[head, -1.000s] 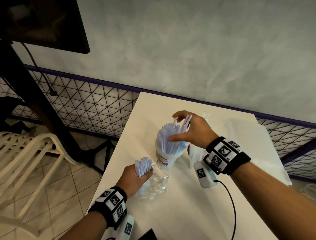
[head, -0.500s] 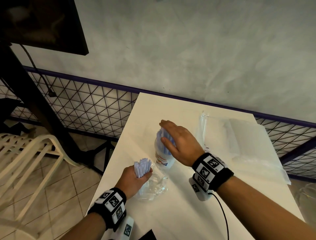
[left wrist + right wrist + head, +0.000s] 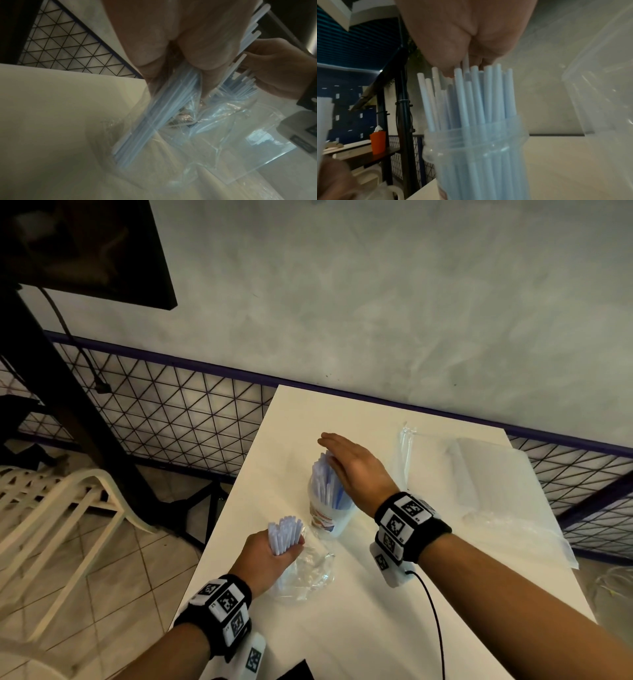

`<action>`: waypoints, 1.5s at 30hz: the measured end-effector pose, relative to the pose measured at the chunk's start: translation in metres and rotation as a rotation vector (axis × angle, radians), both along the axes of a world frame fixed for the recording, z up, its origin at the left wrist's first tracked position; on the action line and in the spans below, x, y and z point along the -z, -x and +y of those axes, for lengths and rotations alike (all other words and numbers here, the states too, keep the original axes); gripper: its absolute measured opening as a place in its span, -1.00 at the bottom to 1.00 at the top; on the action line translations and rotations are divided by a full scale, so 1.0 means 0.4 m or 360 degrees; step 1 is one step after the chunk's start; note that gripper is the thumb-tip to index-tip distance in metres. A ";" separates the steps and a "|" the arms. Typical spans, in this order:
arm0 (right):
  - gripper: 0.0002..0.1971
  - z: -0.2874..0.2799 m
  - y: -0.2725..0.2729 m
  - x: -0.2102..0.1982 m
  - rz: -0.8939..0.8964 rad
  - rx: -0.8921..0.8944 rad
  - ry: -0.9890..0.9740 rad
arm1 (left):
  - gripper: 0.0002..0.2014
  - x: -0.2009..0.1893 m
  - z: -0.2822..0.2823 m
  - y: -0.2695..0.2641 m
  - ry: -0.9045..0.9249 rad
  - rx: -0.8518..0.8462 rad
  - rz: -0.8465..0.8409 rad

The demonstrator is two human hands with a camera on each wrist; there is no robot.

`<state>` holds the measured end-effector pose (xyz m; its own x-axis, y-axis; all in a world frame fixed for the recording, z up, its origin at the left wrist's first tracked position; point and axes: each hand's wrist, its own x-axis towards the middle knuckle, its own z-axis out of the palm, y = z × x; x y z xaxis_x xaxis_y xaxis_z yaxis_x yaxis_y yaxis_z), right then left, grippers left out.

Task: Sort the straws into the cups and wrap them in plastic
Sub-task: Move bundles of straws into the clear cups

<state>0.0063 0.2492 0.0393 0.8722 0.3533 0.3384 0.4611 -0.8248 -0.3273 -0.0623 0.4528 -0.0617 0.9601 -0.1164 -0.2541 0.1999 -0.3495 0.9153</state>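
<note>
A clear plastic cup (image 3: pixel 327 517) (image 3: pixel 476 159) full of pale blue straws (image 3: pixel 325 481) (image 3: pixel 467 97) stands upright on the white table (image 3: pixel 359 628). My right hand (image 3: pixel 346 463) lies flat on the straw tops, fingers straight, palm pressing down (image 3: pixel 462 40). My left hand (image 3: pixel 270 556) grips a bundle of pale blue straws (image 3: pixel 284 534) (image 3: pixel 154 119) upright near the table's left edge. The bundle's lower end sits in a crumpled clear plastic bag (image 3: pixel 308 573) (image 3: pixel 214 135).
A stack of clear plastic bags (image 3: pixel 489 484) lies on the table's far right. A black cable (image 3: pixel 435 621) trails from my right wrist. Left of the table are a wire-mesh fence (image 3: pixel 164 412), a dark post (image 3: pixel 61 392) and a white plastic chair (image 3: pixel 58 508).
My right hand went from pinching straws above the cup to lying flat on their tops, fingers now straightened. The straws sit lower in the cup. My left hand kept its bundle in place.
</note>
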 end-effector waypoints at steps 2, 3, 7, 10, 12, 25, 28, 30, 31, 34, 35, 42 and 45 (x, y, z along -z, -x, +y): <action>-0.69 -0.011 -0.004 0.004 -0.0133 -0.0015 -0.0050 | -0.88 0.002 0.000 0.000 -0.0004 -0.0005 -0.0005; -0.72 -0.017 -0.002 0.000 -0.0153 -0.0019 -0.0123 | -0.88 0.002 0.000 -0.001 -0.0004 -0.0004 -0.0002; -0.72 -0.033 0.015 -0.012 -0.0213 -0.0036 -0.0139 | -0.88 0.009 0.000 -0.004 0.0001 0.0005 -0.0003; -0.53 -0.047 0.045 0.028 -0.0064 -0.0118 0.0064 | -0.92 0.014 0.001 -0.007 0.0037 0.0004 -0.0011; -0.42 -0.057 0.069 0.062 0.0022 -0.0120 0.0146 | -0.94 0.014 0.001 -0.008 0.0046 0.0008 -0.0019; -0.58 0.048 0.153 -0.002 -0.0156 -0.0249 -0.0059 | -0.79 0.026 0.003 -0.010 0.0137 0.0039 -0.0090; -0.46 0.098 0.189 0.007 0.0381 -0.0423 -0.0298 | -0.70 0.018 -0.007 -0.015 0.0206 0.0170 -0.0123; -0.41 0.105 0.191 0.032 0.0515 -0.0371 -0.0371 | -0.72 0.002 -0.012 -0.015 0.0224 0.0245 -0.0142; -0.42 0.103 0.190 0.044 0.0533 -0.0338 -0.0412 | -0.81 0.001 -0.012 -0.014 0.0223 0.0272 -0.0141; -0.54 0.099 0.185 0.080 0.0633 -0.0233 -0.0615 | -0.85 0.003 0.000 -0.009 0.0230 0.0353 -0.0168; -0.58 0.096 0.184 0.092 0.0713 -0.0183 -0.0710 | -0.82 0.006 0.003 -0.010 0.0231 0.0381 -0.0157; -0.79 0.083 0.167 0.129 0.0656 -0.0235 -0.0677 | -0.77 -0.004 0.016 -0.022 0.0213 0.0494 -0.0031; -0.82 0.073 0.164 0.125 0.0578 -0.0217 -0.0597 | -0.85 -0.001 0.018 -0.025 0.0213 0.0472 0.0009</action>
